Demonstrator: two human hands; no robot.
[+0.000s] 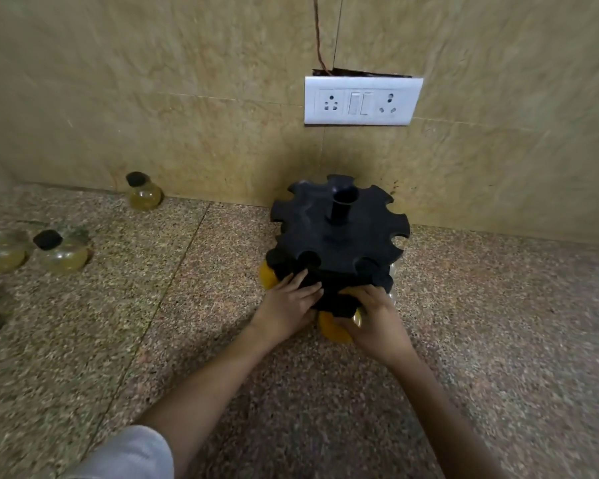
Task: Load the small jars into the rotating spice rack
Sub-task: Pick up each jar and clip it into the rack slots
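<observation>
rack (339,236): black, notched rim, central tube | yellow-filled jar (334,328) at base

Before me a speckled granite bench (187,305) meets a beige marbled wall (153,98). At one o'clock sits a white socket plate (362,100), a brown wire (318,32) rising above it.

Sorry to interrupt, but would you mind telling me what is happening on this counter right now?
A person is loading a black rotating spice rack standing on a speckled counter by the wall. The right hand grips a yellow-filled jar at the rack's lower tier, while the left hand rests against the rack. Another yellow jar sits at its left side. Three black-capped jars wait on the counter to the left.
</observation>
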